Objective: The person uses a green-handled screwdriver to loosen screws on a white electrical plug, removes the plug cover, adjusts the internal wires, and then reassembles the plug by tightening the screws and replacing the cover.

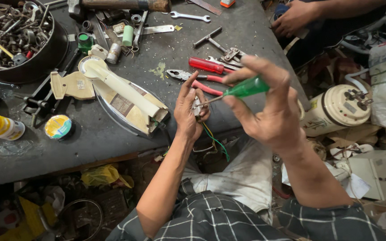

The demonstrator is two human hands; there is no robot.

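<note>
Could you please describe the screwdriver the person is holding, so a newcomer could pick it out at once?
Find the dark workbench; at its front edge the right hand holds the screwdriver. Its handle is translucent green, unlike the red-handled screwdriver lying behind.

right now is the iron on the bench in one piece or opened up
Opened up. The clothes iron lies on the bench with its cream rear cover detached beside it, and loose wires run to the part in the left hand.

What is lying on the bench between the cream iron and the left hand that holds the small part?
Nothing. In the head view, the dark bench top is bare between the iron and the left hand; the red-handled pliers lie farther back.
</note>
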